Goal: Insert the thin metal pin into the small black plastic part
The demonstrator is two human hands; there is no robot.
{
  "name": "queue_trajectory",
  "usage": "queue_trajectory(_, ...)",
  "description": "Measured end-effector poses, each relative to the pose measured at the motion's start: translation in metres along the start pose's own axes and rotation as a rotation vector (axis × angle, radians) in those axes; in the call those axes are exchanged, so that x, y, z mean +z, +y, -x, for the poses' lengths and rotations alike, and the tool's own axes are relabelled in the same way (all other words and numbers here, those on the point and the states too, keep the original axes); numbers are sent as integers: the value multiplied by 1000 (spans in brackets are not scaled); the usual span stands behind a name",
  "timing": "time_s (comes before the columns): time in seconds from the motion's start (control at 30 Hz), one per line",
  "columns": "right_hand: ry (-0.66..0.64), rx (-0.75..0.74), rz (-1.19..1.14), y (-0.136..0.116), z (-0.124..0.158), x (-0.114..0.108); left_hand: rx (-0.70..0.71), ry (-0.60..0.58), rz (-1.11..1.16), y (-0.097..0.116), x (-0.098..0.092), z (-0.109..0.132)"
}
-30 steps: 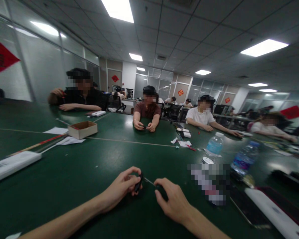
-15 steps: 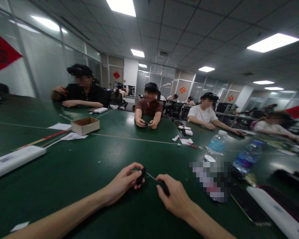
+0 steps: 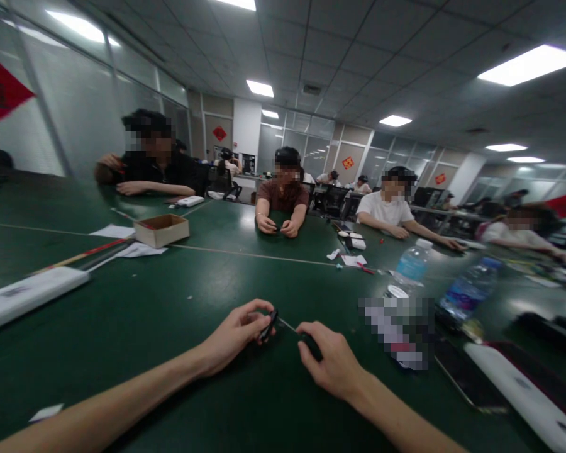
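Black plastic piece [image 3: 268,326] in left hand [image 3: 236,336], metal rod [image 3: 288,326], right hand [image 3: 332,363]

Bare left forearm [image 3: 99,404], bare right forearm [image 3: 391,412]

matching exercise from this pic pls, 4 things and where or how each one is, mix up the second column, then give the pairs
Things
1. left hand
2. right hand
3. cardboard box
4. plastic water bottle

Places or states
A. standing upright, right of centre
B. pinching a small black object
C. open-topped, on the green table, left of centre
D. curled over a dark object at the end of a thin metal rod

Pairs: 1-B, 2-D, 3-C, 4-A
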State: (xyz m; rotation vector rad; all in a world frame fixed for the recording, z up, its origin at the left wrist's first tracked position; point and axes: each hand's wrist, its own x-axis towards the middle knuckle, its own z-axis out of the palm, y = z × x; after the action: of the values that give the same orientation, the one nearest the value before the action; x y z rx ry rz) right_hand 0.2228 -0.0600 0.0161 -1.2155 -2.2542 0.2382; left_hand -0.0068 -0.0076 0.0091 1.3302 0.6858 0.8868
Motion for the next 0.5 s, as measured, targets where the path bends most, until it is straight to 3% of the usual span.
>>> queue_trajectory(0.2, 12, -23, 1, 2, 1, 0, 6, 0, -77, 1, 1, 2)
queue_trajectory(0.5, 33, -9, -22, 2, 0, 2, -9, 53, -8, -8, -2, -2)
